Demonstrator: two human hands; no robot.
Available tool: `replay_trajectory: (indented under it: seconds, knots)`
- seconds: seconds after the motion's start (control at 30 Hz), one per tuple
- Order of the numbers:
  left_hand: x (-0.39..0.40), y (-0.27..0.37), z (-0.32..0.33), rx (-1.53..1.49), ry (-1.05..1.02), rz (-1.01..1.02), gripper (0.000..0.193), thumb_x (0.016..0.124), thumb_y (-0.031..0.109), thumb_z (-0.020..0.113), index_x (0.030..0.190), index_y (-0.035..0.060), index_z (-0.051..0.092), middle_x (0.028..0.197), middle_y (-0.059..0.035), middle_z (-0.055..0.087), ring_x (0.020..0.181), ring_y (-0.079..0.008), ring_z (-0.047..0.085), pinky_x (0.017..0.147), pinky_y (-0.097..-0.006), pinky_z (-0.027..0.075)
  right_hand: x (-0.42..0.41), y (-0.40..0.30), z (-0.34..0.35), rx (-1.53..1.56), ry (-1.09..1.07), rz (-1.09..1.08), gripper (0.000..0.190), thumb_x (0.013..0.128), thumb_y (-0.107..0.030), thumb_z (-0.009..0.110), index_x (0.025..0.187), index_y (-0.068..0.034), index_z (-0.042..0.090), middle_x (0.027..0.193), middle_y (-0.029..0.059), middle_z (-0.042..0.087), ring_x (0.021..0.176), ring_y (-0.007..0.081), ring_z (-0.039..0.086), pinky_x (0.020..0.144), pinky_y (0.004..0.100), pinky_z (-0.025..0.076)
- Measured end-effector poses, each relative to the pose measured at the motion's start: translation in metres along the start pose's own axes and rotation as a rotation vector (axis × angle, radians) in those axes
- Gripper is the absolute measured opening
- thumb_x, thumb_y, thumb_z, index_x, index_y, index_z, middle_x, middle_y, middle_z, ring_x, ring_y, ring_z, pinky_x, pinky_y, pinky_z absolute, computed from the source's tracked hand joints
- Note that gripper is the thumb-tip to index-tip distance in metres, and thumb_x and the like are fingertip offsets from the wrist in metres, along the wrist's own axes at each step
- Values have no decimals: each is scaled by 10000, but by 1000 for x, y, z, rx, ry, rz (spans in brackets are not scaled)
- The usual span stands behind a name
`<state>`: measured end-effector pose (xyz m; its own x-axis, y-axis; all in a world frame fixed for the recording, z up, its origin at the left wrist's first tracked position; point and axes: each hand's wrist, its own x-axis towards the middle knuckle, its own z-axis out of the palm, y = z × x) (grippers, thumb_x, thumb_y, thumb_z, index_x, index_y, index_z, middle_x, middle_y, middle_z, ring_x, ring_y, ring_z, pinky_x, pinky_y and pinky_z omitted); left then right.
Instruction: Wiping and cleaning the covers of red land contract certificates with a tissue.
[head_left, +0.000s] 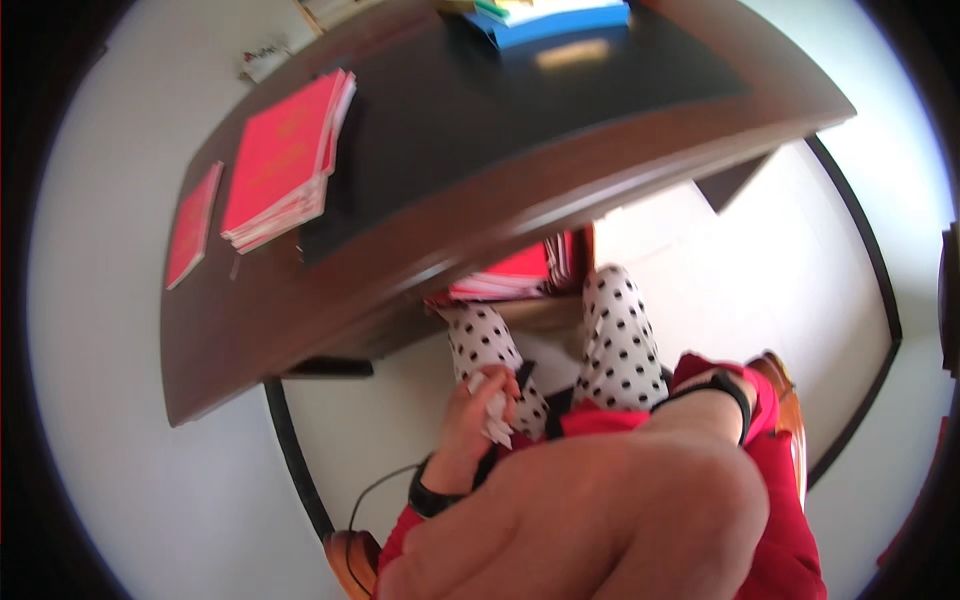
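Note:
My left hand is curled around a crumpled white tissue, low over my lap in dotted white trousers. Large and close to the camera, my right hand fills the bottom of the view; its fingertips run out of the picture, so its grip does not show. Before me is a dark brown wooden desk with a black desk pad. A stack of red booklets lies on the desk's left part, and a single red booklet lies left of it.
A blue folder with papers on it lies at the desk's far side. Below the desk edge, a compartment holds more red booklets. Wooden chair armrests flank me. A thin black cable runs from my left wrist band.

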<state>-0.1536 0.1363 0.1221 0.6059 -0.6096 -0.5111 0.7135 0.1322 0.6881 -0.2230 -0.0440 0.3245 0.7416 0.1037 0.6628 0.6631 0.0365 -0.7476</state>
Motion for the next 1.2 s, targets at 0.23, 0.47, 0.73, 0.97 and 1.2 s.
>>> replay_trajectory:
  seconds: [0.23, 0.47, 0.73, 0.97, 1.2]
  knots:
    - [8, -5, 12, -49, 36, -30, 170, 931, 188, 605, 990, 29, 601, 774, -61, 613, 541, -124, 537, 494, -245, 426, -3, -26, -2, -644, -170, 170, 73, 866, -43, 588, 854, 28, 589, 825, 158, 598, 692, 273, 592, 602, 366, 502]
    - [6, -10, 13, -66, 23, -46, 158, 937, 186, 594, 990, 37, 593, 777, -57, 614, 548, -124, 549, 497, -247, 432, 40, -47, 35, -1337, -268, 71, 66, 836, -2, 562, 780, 30, 546, 752, 159, 565, 647, 268, 564, 584, 396, 497]
    - [3, -8, 3, -120, 55, -36, 122, 935, 150, 586, 984, 39, 598, 772, -64, 622, 543, -139, 550, 483, -257, 416, 26, -50, 24, -2052, -304, 170, 76, 823, 19, 549, 752, 30, 523, 722, 156, 550, 632, 261, 551, 580, 409, 493]
    - [5, -9, 11, -62, 61, -69, 161, 936, 189, 595, 992, 38, 596, 787, -66, 607, 559, -133, 541, 483, -248, 406, 56, -30, 29, -2292, -310, 225, 55, 831, 12, 552, 786, 29, 526, 749, 149, 557, 656, 252, 557, 596, 399, 494]
    - [14, -19, 11, -76, -26, -55, 147, 939, 168, 587, 992, 31, 598, 777, -57, 618, 553, -139, 560, 479, -248, 423, 6, -52, 5, -2480, -278, 122, 41, 840, 4, 555, 819, 28, 529, 777, 141, 564, 681, 242, 563, 612, 389, 494]
